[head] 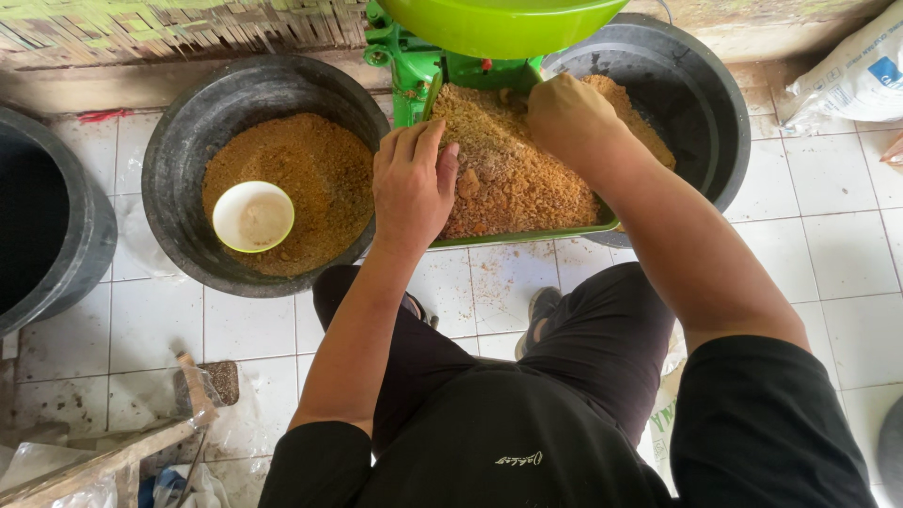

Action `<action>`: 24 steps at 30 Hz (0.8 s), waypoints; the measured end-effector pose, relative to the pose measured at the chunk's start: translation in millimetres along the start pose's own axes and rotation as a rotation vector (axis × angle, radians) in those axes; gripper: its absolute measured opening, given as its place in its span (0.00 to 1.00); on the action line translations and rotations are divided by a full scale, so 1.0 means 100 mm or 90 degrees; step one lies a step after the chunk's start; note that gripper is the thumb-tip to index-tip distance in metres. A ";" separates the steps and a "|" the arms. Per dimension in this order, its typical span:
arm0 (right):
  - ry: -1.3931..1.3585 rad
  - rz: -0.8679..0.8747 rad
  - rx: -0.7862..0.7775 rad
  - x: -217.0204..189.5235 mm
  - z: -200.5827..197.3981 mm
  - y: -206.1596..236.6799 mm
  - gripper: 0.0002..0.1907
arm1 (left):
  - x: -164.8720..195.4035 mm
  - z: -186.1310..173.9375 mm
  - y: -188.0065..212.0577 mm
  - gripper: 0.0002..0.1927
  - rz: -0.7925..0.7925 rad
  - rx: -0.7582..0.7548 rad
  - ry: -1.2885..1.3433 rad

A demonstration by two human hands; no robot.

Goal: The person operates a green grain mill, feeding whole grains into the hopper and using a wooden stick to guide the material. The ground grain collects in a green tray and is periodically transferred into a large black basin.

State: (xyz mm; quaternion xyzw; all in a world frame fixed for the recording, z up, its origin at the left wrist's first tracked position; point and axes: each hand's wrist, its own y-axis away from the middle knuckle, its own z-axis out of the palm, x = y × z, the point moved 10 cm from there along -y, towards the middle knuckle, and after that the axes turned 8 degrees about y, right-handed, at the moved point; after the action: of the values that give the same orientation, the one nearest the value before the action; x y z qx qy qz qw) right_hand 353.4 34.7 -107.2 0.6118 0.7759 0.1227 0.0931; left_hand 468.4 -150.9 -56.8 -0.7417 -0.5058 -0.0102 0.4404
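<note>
Both hands rest in a heap of coarse brown meal (513, 169) piled on a green tray (527, 234) in front of the seated person. At the far left stands a dark bin (56, 235), only partly in view. Next to it on the white tiled floor (828, 254) sits a black tub (188, 141) part filled with finer brown meal, and a pale round bowl (253, 216) lies on that meal near the tub's front. The left hand (412, 183) lies palm down at the left edge of the heap, fingers together and bent slightly over the meal, loosely open, with nothing clearly gripped; it reaches just over the rim of the black tub. Behind the heap rises a green machine (414, 71) with a bright green basin (499, 23) on top. The right hand (567, 118) is pushed into the top of the heap close under that basin, fingers curled down into the meal; whether it clutches a handful cannot be told. Behind the tray's right part stands a second black tub (696, 103), and a white sack (851, 75) lies at the far right. Near the bottom left lie wooden sticks (113, 456) and clear plastic.
</note>
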 end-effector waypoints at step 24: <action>0.030 -0.002 0.034 -0.04 0.40 -0.34 0.10 | 0.01 -0.01 0.02 0.17 -0.001 0.002 0.003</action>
State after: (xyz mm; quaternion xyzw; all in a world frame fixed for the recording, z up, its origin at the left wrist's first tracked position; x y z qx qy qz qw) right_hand 334.3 26.2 -156.2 0.6100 0.7817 0.1159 0.0586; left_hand 470.7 -151.3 -56.7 -0.7404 -0.5056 -0.0114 0.4428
